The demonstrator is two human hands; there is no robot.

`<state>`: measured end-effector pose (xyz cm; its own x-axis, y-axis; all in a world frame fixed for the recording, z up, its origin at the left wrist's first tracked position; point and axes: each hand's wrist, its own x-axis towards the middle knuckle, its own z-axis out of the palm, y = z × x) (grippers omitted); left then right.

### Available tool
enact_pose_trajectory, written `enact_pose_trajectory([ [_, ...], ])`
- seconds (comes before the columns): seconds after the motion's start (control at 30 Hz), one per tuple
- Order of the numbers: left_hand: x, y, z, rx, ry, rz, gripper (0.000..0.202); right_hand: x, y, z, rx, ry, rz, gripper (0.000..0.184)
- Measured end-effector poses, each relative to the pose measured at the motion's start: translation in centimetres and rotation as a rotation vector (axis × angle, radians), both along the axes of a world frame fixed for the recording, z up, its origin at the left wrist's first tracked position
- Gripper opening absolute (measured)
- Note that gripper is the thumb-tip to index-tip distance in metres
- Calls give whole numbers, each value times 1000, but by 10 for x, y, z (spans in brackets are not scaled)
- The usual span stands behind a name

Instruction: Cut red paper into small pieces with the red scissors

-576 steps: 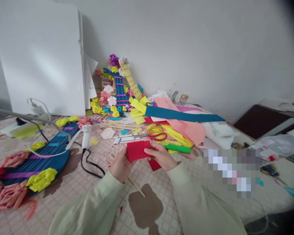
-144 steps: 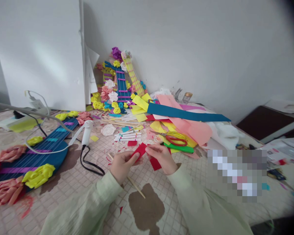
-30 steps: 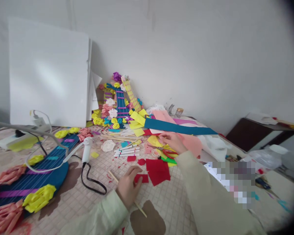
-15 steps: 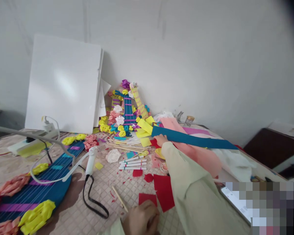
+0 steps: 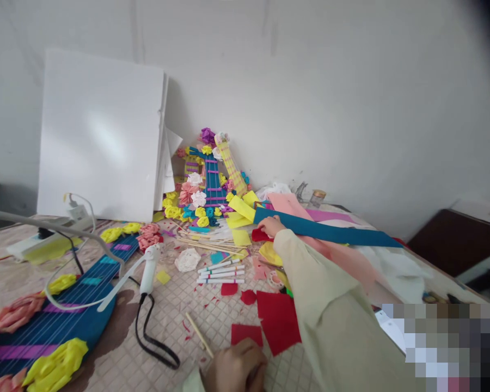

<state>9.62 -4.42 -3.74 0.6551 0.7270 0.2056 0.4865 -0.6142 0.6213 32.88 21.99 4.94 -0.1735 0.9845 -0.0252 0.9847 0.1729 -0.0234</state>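
Note:
My right hand [image 5: 271,225] reaches forward across the table, its bent fingers gripping the left end of a long blue paper strip [image 5: 330,231]. Just below those fingers lies a red paper scrap [image 5: 260,235], and yellow paper pieces [image 5: 242,208] touch the strip's end. My left hand [image 5: 237,367] rests curled at the front edge of the view; what its fingers hold, if anything, is hidden. Beside it are a thin wooden stick [image 5: 199,333], a small red paper square [image 5: 247,334] and a larger red sheet [image 5: 278,321].
Several markers [image 5: 221,273] and thin sticks [image 5: 208,243] lie mid-table. On the left are a white corded glue gun [image 5: 148,272], a decorated blue guitar shape [image 5: 93,321] and a power strip [image 5: 36,242]. Pink paper [image 5: 351,261] crosses the right side; a glass jar [image 5: 317,198] stands behind.
My right hand has moved slightly right and up, along with the blue strip's end. More of the red scrap and yellow paper shows beside my sleeve. The left hand stays nearly still.

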Motion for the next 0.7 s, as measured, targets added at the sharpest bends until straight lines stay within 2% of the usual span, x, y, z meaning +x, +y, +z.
enact_pose_trajectory([
  [0.17, -1, 0, 10, -11, -5, -12, 19, 13, -6, 5, 123, 232, 8, 18],
  [0.33, -2, -1, 15, -27, -24, -31, 19, 25, -9, 28, 306, 517, 55, 20],
  [0.5, -2, -2, 19, -54, 14, -18, 20, 27, -13, 68, 550, 801, 100, 18],
  [0.7, 0, -3, 21, -24, -42, -2, 21, 28, -34, 135, 923, 1034, 71, 23],
])
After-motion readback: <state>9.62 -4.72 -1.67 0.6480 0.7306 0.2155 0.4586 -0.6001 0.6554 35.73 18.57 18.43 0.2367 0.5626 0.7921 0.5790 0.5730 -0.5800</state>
